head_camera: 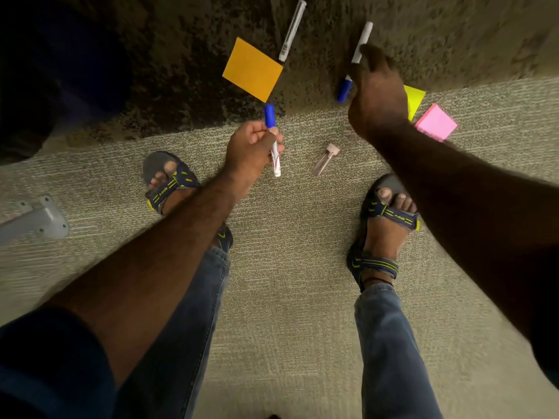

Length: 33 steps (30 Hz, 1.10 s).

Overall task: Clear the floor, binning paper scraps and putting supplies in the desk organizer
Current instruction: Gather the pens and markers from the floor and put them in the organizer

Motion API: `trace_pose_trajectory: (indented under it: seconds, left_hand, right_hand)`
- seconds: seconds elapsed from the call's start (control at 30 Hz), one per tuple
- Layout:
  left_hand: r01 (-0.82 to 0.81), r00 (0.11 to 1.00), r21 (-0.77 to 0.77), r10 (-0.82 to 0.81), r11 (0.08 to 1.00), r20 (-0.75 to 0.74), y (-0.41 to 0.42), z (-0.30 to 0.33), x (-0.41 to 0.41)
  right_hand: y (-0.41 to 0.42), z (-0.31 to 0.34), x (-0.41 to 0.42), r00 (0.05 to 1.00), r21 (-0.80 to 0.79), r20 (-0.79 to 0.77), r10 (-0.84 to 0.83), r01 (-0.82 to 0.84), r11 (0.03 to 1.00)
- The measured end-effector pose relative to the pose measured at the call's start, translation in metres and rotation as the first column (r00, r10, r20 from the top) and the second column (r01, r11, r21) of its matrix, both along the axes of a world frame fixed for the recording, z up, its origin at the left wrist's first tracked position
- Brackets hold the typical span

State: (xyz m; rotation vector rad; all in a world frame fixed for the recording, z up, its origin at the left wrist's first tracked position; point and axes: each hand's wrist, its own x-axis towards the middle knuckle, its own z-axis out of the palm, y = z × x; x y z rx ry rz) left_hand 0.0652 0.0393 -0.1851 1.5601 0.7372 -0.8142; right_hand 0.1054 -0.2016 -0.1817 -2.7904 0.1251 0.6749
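Gathering supplies off the carpet [287, 267], I am gripping one blue-capped marker [273, 140] in my left hand [252, 148] while my right hand [376, 92], fingers loosely spread, is reaching over a second marker [360, 46] to pinch next.

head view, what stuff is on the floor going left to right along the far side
orange sticky note → black-capped marker → blue-capped marker under the right hand → yellow note → pink sticky pad

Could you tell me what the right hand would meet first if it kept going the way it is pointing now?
Most likely the blue-capped marker lying on the carpet: the right hand hovers right over it, fingers stretched toward its barrel. Its height above the marker is unclear.
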Motion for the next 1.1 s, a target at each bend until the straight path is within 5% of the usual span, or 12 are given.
trace_pose_trajectory:
  seconds: [0.17, 0.73, 0.97, 1.1]
  left_hand:
    - [-0.068, 0.996, -0.095, 0.062, 0.993, -0.065, -0.008, 0.002, 0.005]
    - [-0.109, 0.992, -0.141, 0.098, 0.984, -0.085, -0.021, -0.001, 0.029]
    - [-0.172, 0.983, -0.132, 0.161, 0.976, -0.086, -0.016, -0.004, 0.039]
    - [-0.221, 0.973, -0.202, 0.202, 0.954, -0.112, -0.015, -0.004, 0.049]
  right_hand:
    - [0.001, -0.006, 0.004, 0.990, -0.108, -0.066, 0.125, -0.132, 0.985]
    - [-0.002, -0.013, 0.022, 0.994, -0.298, -0.017, 0.106, -0.106, 0.949]
    - [0.033, 0.003, 0.029, 0.983, 0.161, -0.078, -0.166, 0.176, 0.971]
    - [0.062, 0.007, 0.029, 0.889, 0.437, -0.285, -0.358, 0.453, 0.777]
